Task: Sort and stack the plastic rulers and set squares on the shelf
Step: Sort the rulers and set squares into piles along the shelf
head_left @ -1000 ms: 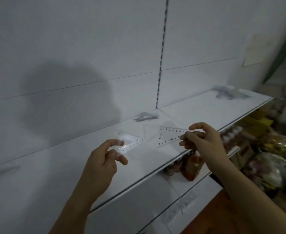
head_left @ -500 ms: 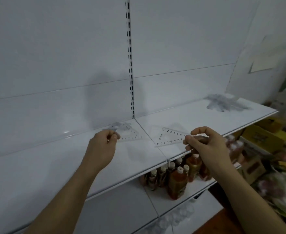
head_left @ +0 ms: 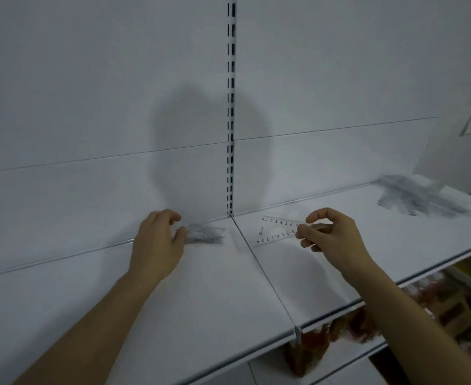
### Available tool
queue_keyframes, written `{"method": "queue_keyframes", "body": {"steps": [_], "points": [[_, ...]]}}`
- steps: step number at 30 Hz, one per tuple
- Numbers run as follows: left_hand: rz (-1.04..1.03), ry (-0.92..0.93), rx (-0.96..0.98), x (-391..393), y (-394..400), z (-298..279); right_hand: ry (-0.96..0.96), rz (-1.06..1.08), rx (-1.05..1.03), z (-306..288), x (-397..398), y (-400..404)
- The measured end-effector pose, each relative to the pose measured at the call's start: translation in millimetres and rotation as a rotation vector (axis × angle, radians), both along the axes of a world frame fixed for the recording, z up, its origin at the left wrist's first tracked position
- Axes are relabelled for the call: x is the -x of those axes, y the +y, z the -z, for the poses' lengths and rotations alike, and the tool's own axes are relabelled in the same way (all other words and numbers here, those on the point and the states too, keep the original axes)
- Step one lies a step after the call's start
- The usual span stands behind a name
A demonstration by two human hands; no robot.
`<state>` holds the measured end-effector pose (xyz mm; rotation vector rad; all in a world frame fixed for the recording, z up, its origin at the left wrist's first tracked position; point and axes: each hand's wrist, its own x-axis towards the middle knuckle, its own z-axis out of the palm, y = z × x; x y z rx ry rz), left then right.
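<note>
- Right hand (head_left: 331, 237): thumb and fingertips pinch the right end of a clear set square (head_left: 277, 232), held above the shelf (head_left: 228, 295). Remaining fingers curled loosely beneath.
- Set square: transparent, printed scales legible, 0 to 6 along the top edge and a second scale along the lower edge. It extends leftward from the right hand; its far corner lies just right of the seam between the two shelf boards. Whether it touches the board, cannot tell.
- Left hand (head_left: 158, 243): fingers curved, thumb apart from them, reaching toward the back of the shelf. It rests against or just at the left edge of a small pile of clear rulers (head_left: 205, 234). Whether it actually grips a piece, cannot tell; the fingertips are blurred.
- Small pile: a grey, smeared heap near the rear wall, just left of the slotted upright (head_left: 230, 107), between the two hands.
- Far right of the right hand, toward the back of the shelf: a larger scattered heap (head_left: 417, 197) of clear plastic pieces, blurred, well apart from both hands.
- Below the front edge, under the right forearm: reddish-brown bottles (head_left: 303, 354) on a lower shelf, blurred.
- Behind: white back panel (head_left: 90, 93) carrying a rounded shadow above the left hand.
</note>
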<state>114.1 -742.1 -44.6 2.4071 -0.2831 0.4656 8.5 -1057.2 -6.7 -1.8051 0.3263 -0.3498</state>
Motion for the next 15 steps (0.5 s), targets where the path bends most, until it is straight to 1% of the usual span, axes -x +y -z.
{"method": "queue_keyframes", "body": {"steps": [4,6,8,12,15], "points": [[0.012,-0.045,-0.1,4,-1,12,0.071,0.048,0.061,15,-56,-20],[0.047,-0.091,-0.14,8,-6,13,0.113,0.054,0.134,20,-77,-28],[0.084,-0.091,-0.134,6,-10,11,0.14,0.091,0.234,22,-92,-33],[0.135,-0.065,-0.105,5,-11,12,0.135,0.163,0.352,24,-95,-33],[0.136,-0.063,-0.137,2,-11,14,0.151,0.103,0.497,23,-77,-25]]}}
